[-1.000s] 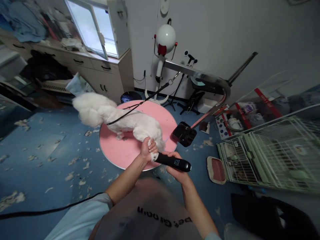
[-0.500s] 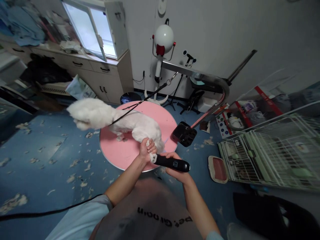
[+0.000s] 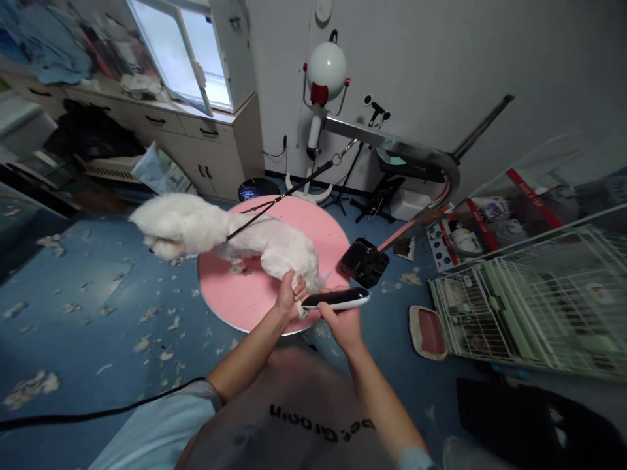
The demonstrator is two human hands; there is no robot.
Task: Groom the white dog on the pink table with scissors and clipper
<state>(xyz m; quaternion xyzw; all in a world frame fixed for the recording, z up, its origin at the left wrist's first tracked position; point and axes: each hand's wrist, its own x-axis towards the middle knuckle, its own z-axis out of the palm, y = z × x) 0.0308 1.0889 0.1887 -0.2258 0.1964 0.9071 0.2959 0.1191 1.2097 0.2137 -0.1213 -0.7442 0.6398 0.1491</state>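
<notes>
A white dog (image 3: 267, 241) with a fluffy head stands on the round pink grooming table (image 3: 230, 303), facing left. Round its neck runs a black leash (image 3: 274, 201), clipped to the metal arm above. My left hand (image 3: 289, 297) is closed round one of the dog's hind legs, with the paw poking out below the fingers. In my right hand (image 3: 343, 321) are black and white hair clippers (image 3: 337, 299), held nearly level, their head against the leg by the paw. Part of the right hand's fingers is hidden behind the clippers.
The grooming arm (image 3: 392, 137) curves over the table's right side, with a black tool holder (image 3: 365, 262) at its base. Wire cages (image 3: 490, 307) and a litter tray (image 3: 428, 333) stand to the right. Hair clumps (image 3: 32, 390) litter the blue floor. A white lamp-like dryer (image 3: 327, 68) stands behind.
My right hand has rolled the clippers, so their white side now shows, and tipped their back end up. My left hand keeps its hold on the leg. The dog's head has turned slightly.
</notes>
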